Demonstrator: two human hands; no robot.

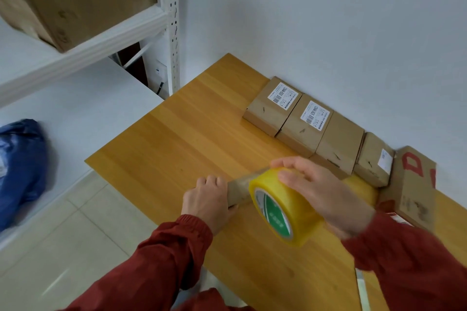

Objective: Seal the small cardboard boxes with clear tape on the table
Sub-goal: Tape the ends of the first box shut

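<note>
Small box (240, 190) mostly hidden under gripping left hand (209, 201), right hand (321, 194) around tape roll (283, 209)

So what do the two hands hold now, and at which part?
The right hand holds the yellowish clear tape roll by its outer rim. The left hand grips one end of the small brown cardboard box.

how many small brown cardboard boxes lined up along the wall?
4, in a row along the wall: two labelled on top, one plain, one by the red-printed carton. Another may be hidden behind the hands.
</note>
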